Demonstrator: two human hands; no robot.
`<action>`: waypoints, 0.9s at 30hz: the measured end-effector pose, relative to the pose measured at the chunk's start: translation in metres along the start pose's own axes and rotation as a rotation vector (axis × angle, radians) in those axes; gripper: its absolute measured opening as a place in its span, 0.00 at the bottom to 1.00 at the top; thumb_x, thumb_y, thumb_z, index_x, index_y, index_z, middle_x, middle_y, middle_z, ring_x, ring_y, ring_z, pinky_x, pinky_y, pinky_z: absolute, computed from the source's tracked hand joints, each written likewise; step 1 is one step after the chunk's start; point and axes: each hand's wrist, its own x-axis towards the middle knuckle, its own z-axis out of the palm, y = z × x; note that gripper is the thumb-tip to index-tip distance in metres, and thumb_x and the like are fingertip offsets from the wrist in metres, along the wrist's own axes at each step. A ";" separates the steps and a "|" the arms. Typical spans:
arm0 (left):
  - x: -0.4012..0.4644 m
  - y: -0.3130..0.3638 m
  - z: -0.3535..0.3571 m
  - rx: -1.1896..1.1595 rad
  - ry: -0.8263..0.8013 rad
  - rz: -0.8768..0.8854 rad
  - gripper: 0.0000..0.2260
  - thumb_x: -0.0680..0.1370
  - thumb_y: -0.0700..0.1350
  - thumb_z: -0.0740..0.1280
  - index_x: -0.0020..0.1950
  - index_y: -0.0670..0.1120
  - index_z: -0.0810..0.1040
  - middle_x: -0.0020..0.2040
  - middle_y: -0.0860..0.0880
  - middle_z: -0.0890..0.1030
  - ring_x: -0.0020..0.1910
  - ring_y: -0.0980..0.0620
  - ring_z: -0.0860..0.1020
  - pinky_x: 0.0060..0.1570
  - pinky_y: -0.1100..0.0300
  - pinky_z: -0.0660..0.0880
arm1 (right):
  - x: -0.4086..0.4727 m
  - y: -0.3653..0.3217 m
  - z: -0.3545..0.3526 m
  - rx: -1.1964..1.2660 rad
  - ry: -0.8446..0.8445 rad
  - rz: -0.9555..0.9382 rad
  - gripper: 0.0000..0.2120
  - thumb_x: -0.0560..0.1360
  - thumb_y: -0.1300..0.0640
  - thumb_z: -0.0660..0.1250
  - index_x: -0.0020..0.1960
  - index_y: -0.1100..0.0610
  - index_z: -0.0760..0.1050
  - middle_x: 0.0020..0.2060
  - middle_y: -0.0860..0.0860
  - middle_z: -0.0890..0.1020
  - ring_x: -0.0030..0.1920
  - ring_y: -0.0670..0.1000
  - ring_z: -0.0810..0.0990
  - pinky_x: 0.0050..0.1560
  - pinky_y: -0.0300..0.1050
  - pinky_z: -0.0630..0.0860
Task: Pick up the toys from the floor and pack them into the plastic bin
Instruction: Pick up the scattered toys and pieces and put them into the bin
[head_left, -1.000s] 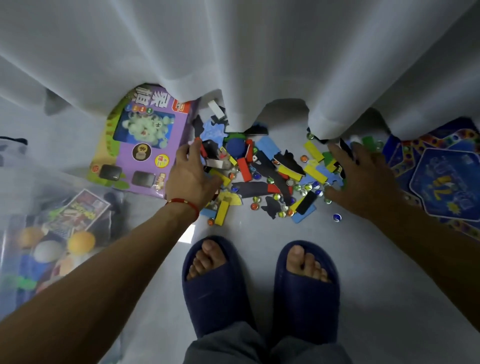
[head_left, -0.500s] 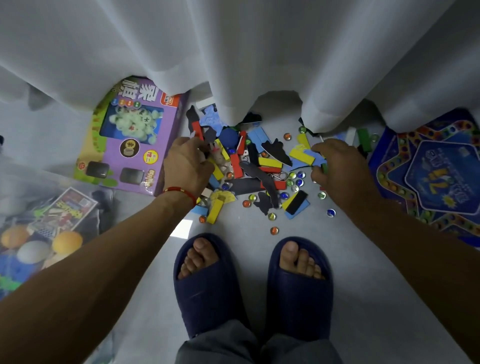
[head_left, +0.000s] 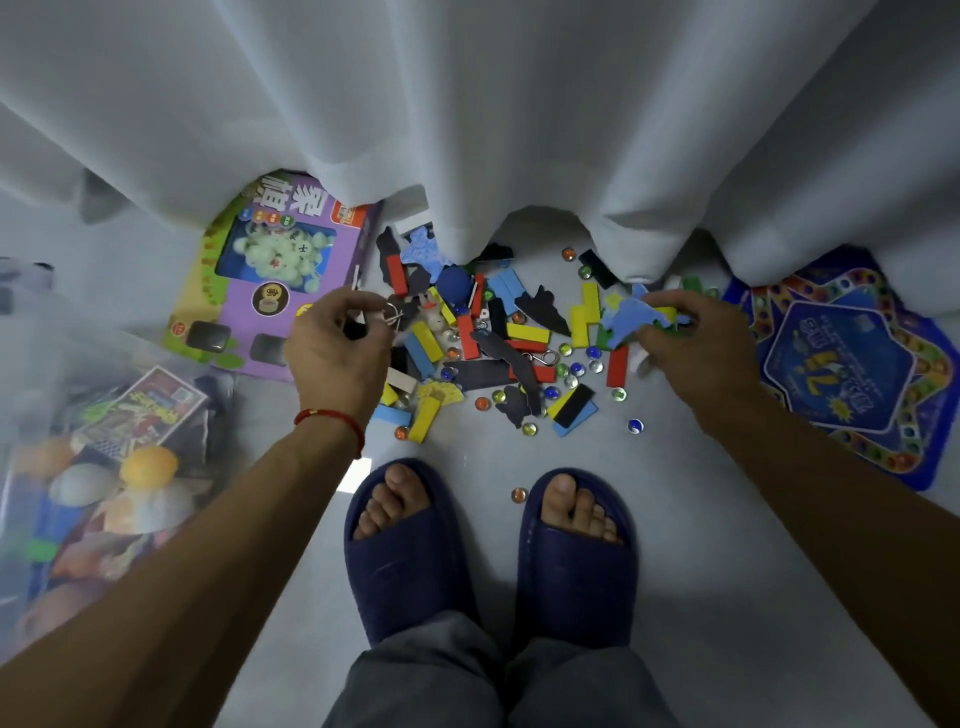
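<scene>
Many toys in clear plastic bin

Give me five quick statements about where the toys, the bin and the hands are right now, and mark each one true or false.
1. The left hand pinches a small metal ring puzzle. True.
2. The right hand is open and holds nothing. False: it grips blue foam pieces.
3. The plastic bin stands on the person's right. False: it is on the left.
4. A marble lies between the two slippers. True.
5. The purple game box is already in the bin. False: it lies on the floor, partly under the curtain.
</scene>
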 end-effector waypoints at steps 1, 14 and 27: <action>-0.008 0.004 -0.008 -0.078 -0.024 -0.057 0.10 0.72 0.39 0.70 0.43 0.55 0.83 0.42 0.51 0.84 0.42 0.48 0.84 0.45 0.52 0.83 | -0.006 -0.007 -0.007 0.063 -0.006 0.042 0.14 0.74 0.64 0.72 0.57 0.53 0.82 0.42 0.51 0.84 0.31 0.43 0.82 0.29 0.37 0.77; -0.096 0.068 -0.218 -0.959 -0.116 -0.498 0.15 0.77 0.29 0.65 0.61 0.40 0.72 0.48 0.38 0.81 0.38 0.42 0.83 0.34 0.58 0.80 | -0.110 -0.251 -0.070 0.271 -0.619 0.150 0.14 0.76 0.68 0.69 0.60 0.57 0.79 0.51 0.61 0.86 0.51 0.57 0.86 0.44 0.47 0.84; -0.168 0.008 -0.403 -1.038 0.125 -0.514 0.28 0.78 0.42 0.65 0.77 0.55 0.64 0.74 0.44 0.64 0.63 0.31 0.74 0.58 0.38 0.77 | -0.270 -0.426 0.120 0.192 -0.998 0.032 0.12 0.79 0.62 0.67 0.61 0.61 0.72 0.60 0.63 0.75 0.59 0.62 0.80 0.58 0.61 0.80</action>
